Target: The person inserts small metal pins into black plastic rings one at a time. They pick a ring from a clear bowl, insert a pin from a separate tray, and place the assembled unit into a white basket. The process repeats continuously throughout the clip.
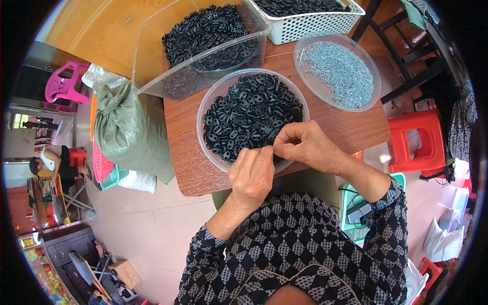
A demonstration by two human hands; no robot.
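Over the near rim of a clear round tub [200, 133], my left hand [251, 175] and my right hand [310, 147] meet with fingertips pinched together. Both hands are closed, and whatever sits between the fingertips is hidden or too small to make out. Small black oval plastic pieces with two holes [246, 114] fill the tub. Right of it, a shallow clear dish [377, 84] holds many small silvery screws [338, 71], heaped loosely. Both containers rest on a brown wooden table [185, 168].
A clear plastic bin [148, 66] of black pieces and a white perforated basket [305, 28] stand behind. A green sack [134, 132] leans at the table's left. Red stools [419, 140] are at right, a green basket [351, 203] below. Another person [51, 160] sits far left.
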